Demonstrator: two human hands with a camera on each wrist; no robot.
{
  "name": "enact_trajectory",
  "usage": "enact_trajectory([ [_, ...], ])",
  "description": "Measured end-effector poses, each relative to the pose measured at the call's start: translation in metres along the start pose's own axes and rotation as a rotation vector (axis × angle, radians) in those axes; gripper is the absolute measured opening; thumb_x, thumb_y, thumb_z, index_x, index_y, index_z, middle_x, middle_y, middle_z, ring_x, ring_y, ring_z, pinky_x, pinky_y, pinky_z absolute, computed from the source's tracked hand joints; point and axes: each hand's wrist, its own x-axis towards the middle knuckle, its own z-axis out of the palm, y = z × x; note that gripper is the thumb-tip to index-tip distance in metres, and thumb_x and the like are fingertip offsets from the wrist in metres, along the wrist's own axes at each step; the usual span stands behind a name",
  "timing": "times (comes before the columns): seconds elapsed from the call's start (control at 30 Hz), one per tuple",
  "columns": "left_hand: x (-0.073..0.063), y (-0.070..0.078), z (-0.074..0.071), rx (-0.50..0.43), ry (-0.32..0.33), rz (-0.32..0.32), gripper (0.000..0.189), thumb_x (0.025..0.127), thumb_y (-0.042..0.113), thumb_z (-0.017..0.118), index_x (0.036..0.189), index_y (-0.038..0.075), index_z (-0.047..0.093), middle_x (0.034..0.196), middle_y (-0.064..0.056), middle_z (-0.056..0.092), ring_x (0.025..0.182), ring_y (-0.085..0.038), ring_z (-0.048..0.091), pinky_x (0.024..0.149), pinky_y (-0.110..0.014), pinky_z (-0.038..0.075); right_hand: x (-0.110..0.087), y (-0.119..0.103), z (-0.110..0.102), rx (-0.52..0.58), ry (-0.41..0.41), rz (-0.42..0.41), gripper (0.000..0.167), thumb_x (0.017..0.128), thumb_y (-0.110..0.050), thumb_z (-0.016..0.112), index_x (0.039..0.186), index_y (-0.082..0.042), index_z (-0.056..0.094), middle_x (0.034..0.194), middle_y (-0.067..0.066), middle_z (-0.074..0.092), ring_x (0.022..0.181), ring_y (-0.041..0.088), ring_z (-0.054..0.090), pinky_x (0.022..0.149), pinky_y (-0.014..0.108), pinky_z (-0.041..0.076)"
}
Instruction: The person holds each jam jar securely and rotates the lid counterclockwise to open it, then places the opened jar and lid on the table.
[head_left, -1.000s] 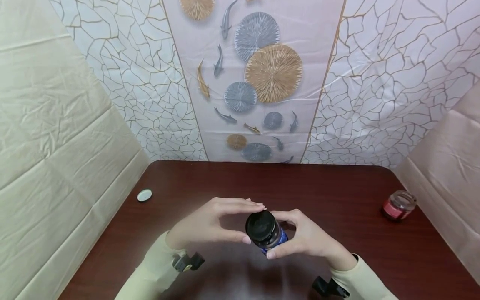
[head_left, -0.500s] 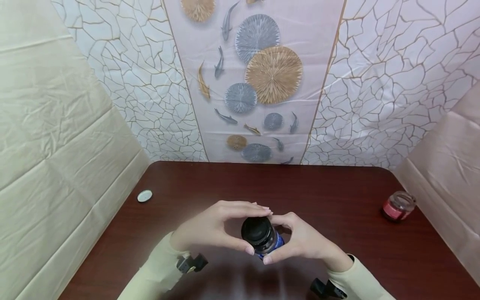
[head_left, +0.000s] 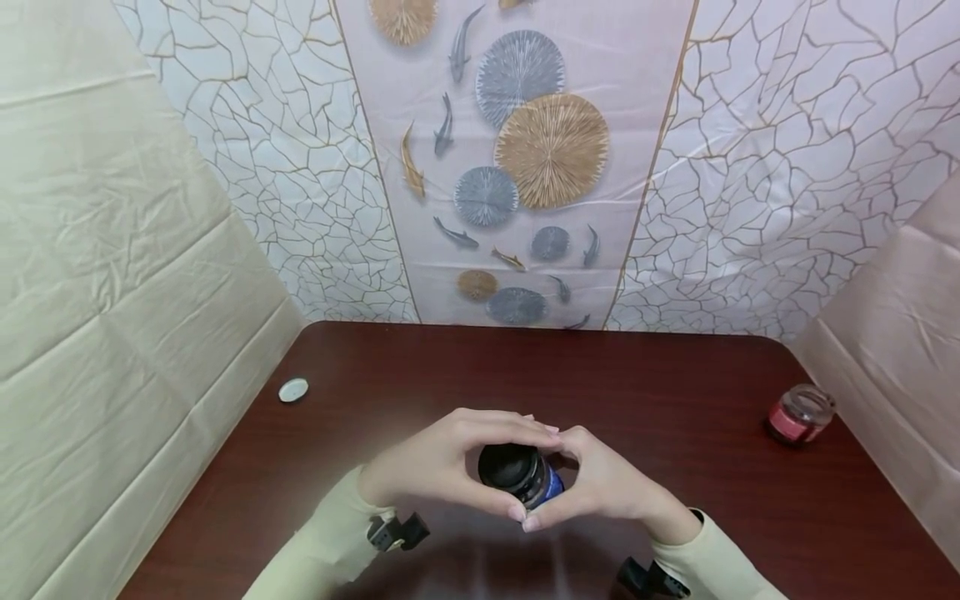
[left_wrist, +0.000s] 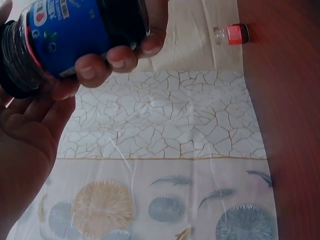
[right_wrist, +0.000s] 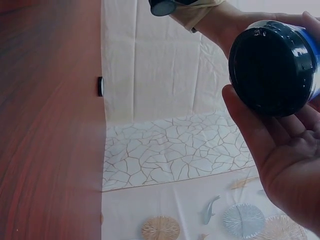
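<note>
A small glass jar [head_left: 513, 468] with a black lid and a blue label is held tilted above the table, lid end to the left in the head view. My right hand [head_left: 611, 483] grips its body; in the left wrist view, fingertips wrap the blue label [left_wrist: 75, 35]. Curved round the lid end is my left hand [head_left: 442, 458], thumb along the near side and fingers over the far side. How firmly it presses cannot be told. Fingertips of both hands meet around the jar. A dark round end [right_wrist: 270, 75] of it faces the right wrist camera.
On the dark wooden table [head_left: 390, 367] a white round lid [head_left: 292, 390] lies at the far left. Near the right edge stands a glass jar with a red label [head_left: 799, 415], its top uncovered. Pale cloth [head_left: 150, 292] hangs along the sides, patterned cloth at the back.
My left hand has slid right, further over the lid end, until its fingertips meet the right hand's. The jar has shifted slightly left and nearer to me.
</note>
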Motion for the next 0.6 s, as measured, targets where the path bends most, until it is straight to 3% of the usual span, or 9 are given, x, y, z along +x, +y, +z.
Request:
enact_trajectory([
  [0.33, 0.0007, -0.0004, -0.0006, 0.018, 0.003, 0.037, 0.074, 0.076, 0.018, 0.090, 0.141, 0.004, 0.056, 0.144, -0.005, 0.058, 0.133, -0.015, 0.053, 0.115, -0.040, 0.037, -0.0019, -0.0020, -0.0026, 0.021, 0.017, -0.013, 0.051, 0.071, -0.015, 0.091, 0.118, -0.017, 0.070, 0.101, -0.003, 0.075, 0.093, 0.014, 0.068, 0.084, 0.031, 0.056],
  [0.6, -0.0055, 0.0020, -0.0067, 0.053, -0.019, -0.010, 0.080, 0.076, 0.019, 0.090, 0.145, 0.003, 0.053, 0.146, -0.006, 0.055, 0.135, -0.016, 0.052, 0.115, -0.039, 0.037, -0.0038, -0.0027, -0.0061, 0.040, -0.008, -0.043, 0.054, 0.072, -0.012, 0.089, 0.122, -0.012, 0.068, 0.103, -0.001, 0.074, 0.090, 0.015, 0.070, 0.081, 0.031, 0.057],
])
